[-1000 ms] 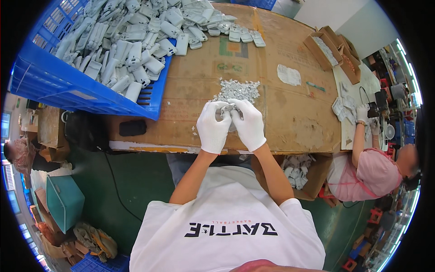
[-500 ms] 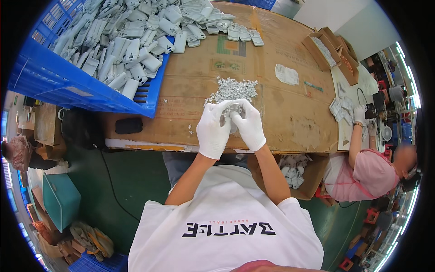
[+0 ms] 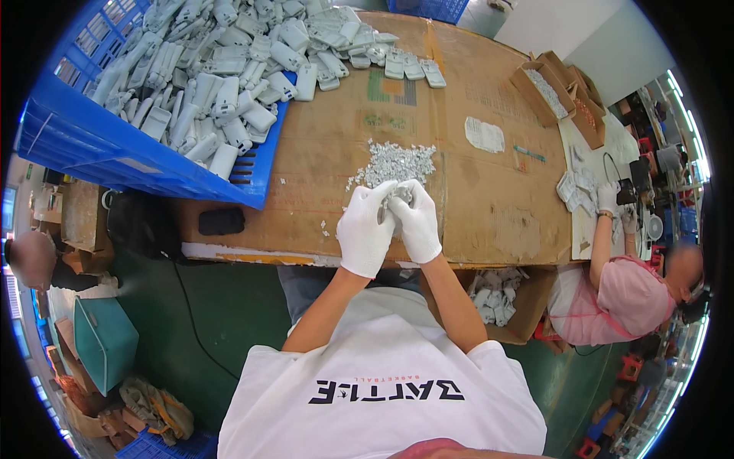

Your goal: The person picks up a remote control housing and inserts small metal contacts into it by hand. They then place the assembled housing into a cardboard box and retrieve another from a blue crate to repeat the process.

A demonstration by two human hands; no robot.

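My left hand (image 3: 365, 234), in a white glove, and my right hand (image 3: 418, 224), gloved alike, meet at the near side of the cardboard-covered table (image 3: 306, 164). Between their fingertips they pinch a small grey-white plastic part (image 3: 397, 200), mostly hidden by the fingers. Just beyond the hands lies a heap of tiny whitish pieces (image 3: 399, 162), with a few strays to its left. At the far left a blue crate (image 3: 138, 164) holds many white plastic housings (image 3: 222, 76), which spill over its right side onto the table.
A black pouch (image 3: 221, 222) lies by the near left edge. A crumpled white sheet (image 3: 485, 135) and a teal pen-like tool (image 3: 529, 153) lie to the right. Cardboard boxes (image 3: 544, 92) stand far right. A co-worker in pink (image 3: 612, 294) works there. A carton of white parts (image 3: 527, 306) sits below the edge.
Both hands have drawn closer together around the part, which shows less now. The whole view has shifted slightly downward. At the far left a person's head and arm appear differently placed.
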